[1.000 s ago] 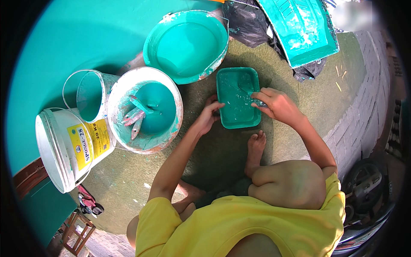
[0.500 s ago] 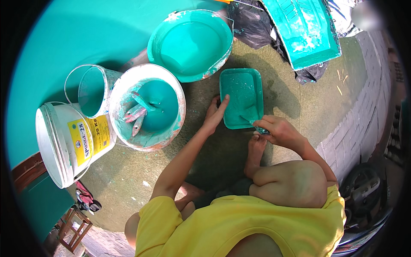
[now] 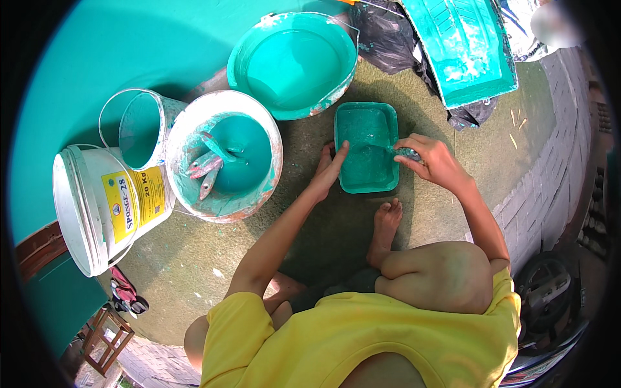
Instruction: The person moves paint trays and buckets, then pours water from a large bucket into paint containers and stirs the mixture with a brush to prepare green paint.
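A small rectangular tub (image 3: 367, 183), coated inside and out with teal paint, rests on the ground before me. My left hand (image 3: 330, 169) grips its left wall, thumb over the rim and fingers outside. In my right hand (image 3: 432, 160), at the tub's right rim, is a paint-smeared tool (image 3: 407, 154) with a blotchy handle. Its coated head reaches into the tub and blends with the paint, so brush or scraper I cannot tell. Left of the tub, a white bucket (image 3: 270, 187) holds teal paint and several paintbrushes (image 3: 208, 169). Behind it sits a wide bucket (image 3: 234, 71) of teal paint.
A lidded white pail (image 3: 84, 213) lies tilted at left, with a smaller paint-stained bucket (image 3: 169, 116) against it. A teal roller tray (image 3: 466, 77) lies over black plastic (image 3: 388, 39) at the far right. My bare foot (image 3: 386, 223) is just in front of the tub.
My right hand has moved up and slightly right along the tub's edge, turning the tool so it points leftward. My left hand keeps its hold on the tub.
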A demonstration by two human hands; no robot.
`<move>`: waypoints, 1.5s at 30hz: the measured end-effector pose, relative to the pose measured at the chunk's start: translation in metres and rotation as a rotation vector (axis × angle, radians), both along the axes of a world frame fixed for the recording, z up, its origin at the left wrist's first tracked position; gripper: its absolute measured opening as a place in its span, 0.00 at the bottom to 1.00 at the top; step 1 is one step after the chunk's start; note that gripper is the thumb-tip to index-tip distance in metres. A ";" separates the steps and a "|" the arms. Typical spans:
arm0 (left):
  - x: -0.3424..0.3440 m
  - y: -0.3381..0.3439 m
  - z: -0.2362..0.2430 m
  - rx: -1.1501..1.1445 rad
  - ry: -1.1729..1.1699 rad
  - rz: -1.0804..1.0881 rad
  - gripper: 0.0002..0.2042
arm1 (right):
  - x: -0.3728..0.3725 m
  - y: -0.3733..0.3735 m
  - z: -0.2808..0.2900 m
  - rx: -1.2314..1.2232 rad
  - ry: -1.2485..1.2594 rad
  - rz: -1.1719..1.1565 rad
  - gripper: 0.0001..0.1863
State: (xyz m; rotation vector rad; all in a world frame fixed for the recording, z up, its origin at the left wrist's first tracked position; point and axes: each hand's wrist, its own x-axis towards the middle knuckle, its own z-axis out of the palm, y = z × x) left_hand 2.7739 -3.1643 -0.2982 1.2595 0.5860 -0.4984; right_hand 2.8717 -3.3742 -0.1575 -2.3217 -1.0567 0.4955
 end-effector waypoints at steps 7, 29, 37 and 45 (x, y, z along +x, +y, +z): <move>0.001 0.000 0.002 -0.001 0.018 -0.004 0.46 | 0.015 0.006 -0.009 0.014 -0.159 0.028 0.14; 0.000 0.000 -0.006 -0.015 0.000 0.011 0.47 | -0.046 -0.008 -0.016 -0.002 -0.171 0.131 0.16; 0.000 0.001 -0.006 -0.044 0.006 0.002 0.48 | -0.057 -0.006 -0.012 0.067 -0.053 0.098 0.15; 0.001 0.000 -0.002 0.000 0.003 0.015 0.46 | -0.055 0.008 -0.015 0.150 0.073 0.058 0.13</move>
